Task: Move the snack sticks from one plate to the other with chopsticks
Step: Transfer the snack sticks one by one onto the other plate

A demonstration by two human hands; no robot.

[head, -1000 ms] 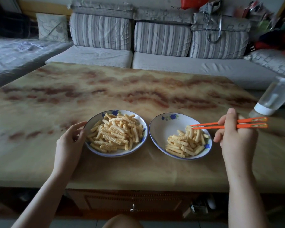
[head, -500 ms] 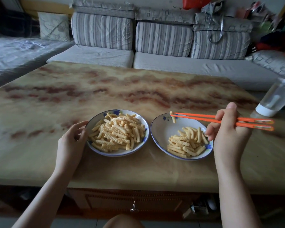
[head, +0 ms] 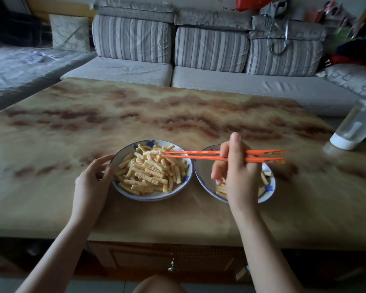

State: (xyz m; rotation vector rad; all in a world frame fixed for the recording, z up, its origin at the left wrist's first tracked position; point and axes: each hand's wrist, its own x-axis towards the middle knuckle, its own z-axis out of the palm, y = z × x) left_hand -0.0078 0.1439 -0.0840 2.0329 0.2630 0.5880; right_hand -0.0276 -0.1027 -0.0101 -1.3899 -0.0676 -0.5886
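Note:
Two white plates with blue flowers stand side by side on the marble table. The left plate (head: 179,189) is heaped with ridged yellow snack sticks (head: 150,173). The right plate (head: 203,174) holds a smaller pile of sticks (head: 221,189), mostly hidden behind my right hand (head: 238,176). That hand grips a pair of orange chopsticks (head: 194,155) pointing left, their tips over the far side of the left plate's heap, at a stick there. My left hand (head: 91,182) holds the left plate's left rim with curled fingers.
A clear plastic bottle with a white cap (head: 355,127) lies tilted at the table's right edge. A grey striped sofa (head: 211,66) runs behind the table (head: 135,115). A drawer with a metal pull (head: 172,266) sits under the table's near edge.
My right hand has swung left from the right plate, carrying a stick in the chopsticks. The tips now reach the left plate's heap. My left hand has stayed on the rim.

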